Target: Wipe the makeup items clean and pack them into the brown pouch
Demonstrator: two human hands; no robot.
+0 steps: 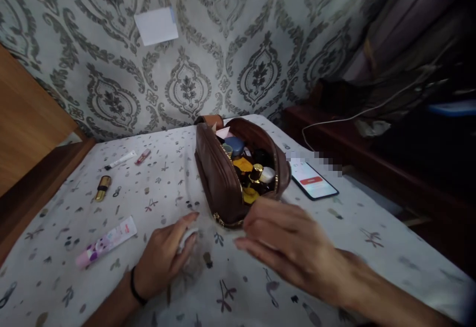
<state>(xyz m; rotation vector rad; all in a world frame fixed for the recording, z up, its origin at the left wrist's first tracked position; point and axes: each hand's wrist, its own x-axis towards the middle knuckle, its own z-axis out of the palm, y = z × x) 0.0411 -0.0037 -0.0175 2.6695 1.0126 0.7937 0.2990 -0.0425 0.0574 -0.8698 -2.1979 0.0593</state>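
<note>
L hand (159, 255): pinching blurry wht item (189, 238)
R hand (293, 243): curled, can't tell hold
Brn zip bag (217, 176): open, just past R hand
Pink-cap tube (107, 242): left of L hand

A single head-worn camera looks forward and down from above and behind the nearby left hand (160, 253) and right hand (292, 242), across the cloth (173, 186) to the wall (223, 44) beyond.
</note>
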